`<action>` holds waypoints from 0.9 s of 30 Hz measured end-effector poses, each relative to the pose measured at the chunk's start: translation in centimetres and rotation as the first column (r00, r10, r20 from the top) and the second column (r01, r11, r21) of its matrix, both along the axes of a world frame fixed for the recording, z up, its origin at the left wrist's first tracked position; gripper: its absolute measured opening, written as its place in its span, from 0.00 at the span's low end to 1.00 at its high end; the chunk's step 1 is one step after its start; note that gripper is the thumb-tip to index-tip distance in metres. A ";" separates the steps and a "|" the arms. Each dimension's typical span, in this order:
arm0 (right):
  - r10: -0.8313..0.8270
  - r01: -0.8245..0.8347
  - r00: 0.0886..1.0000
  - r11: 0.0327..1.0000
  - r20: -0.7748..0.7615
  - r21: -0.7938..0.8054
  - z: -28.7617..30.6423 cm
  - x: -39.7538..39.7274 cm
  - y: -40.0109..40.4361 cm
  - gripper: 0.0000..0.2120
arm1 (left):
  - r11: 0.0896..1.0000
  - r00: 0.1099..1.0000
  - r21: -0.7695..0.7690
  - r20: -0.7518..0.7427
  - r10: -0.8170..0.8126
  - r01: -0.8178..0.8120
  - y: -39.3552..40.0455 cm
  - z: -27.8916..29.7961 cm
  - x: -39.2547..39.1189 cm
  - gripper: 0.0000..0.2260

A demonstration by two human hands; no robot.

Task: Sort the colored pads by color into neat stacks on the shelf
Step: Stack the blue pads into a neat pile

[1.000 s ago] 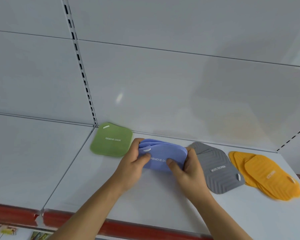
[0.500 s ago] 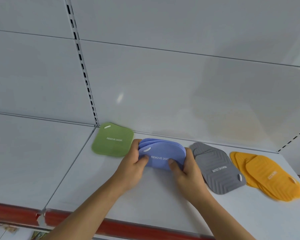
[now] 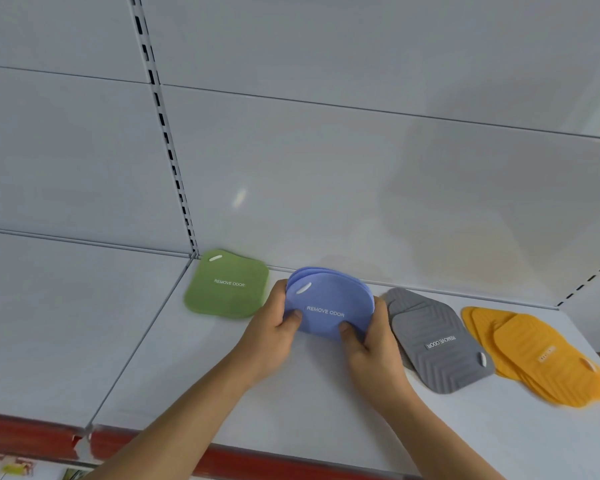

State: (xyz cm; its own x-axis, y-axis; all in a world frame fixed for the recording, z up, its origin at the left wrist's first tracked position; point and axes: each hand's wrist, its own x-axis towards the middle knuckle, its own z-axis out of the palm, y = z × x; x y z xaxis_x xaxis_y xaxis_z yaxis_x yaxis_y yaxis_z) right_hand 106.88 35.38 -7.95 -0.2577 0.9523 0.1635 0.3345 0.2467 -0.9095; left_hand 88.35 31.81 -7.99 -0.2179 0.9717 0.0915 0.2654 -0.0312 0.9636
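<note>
Both hands are gripping the blue pads, a small stack sitting on the white shelf between the green pad and the grey pads. The left hand is clamping the stack's left edge, thumb curled onto the top pad, and the right hand is clamping its right edge the same way. The top blue pad is lying with "REMOVE ODOR" reading upright and its slot hole at the far left corner; the pads beneath are fanning out slightly behind it. The green pad is lying flat near the back wall, its "REMOVE ODOR" also upright, slot at the far left. The grey pads are lying with their long axis running diagonally, the text turned upside down. The orange pads are lying furthest right, loosely fanned, their writing too blurred to read.
</note>
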 end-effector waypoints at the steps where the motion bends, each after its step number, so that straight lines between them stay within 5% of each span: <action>1: -0.009 0.009 1.000 1.000 -0.004 0.006 0.0 -0.1 0.0 0.19 | 1.000 1.000 0.012 0.002 0.018 -0.018 0.1 0.0 0.1 0.19; 10: -0.073 0.074 0.996 0.997 0.057 -0.011 -0.2 -0.3 0.7 0.13 | 0.999 0.996 -0.019 -0.082 0.029 -0.030 0.8 0.1 0.5 0.14; 16: -0.092 0.108 0.969 0.993 0.231 -0.057 0.9 -0.7 3.2 0.08 | 0.977 0.953 -0.175 -0.297 0.066 -0.122 3.3 1.5 -1.0 0.04; 27: -0.087 0.119 0.875 0.992 0.476 -0.036 0.9 -2.8 6.0 0.28 | 0.961 0.719 -0.089 -0.682 0.133 -0.262 6.1 1.1 -2.5 0.11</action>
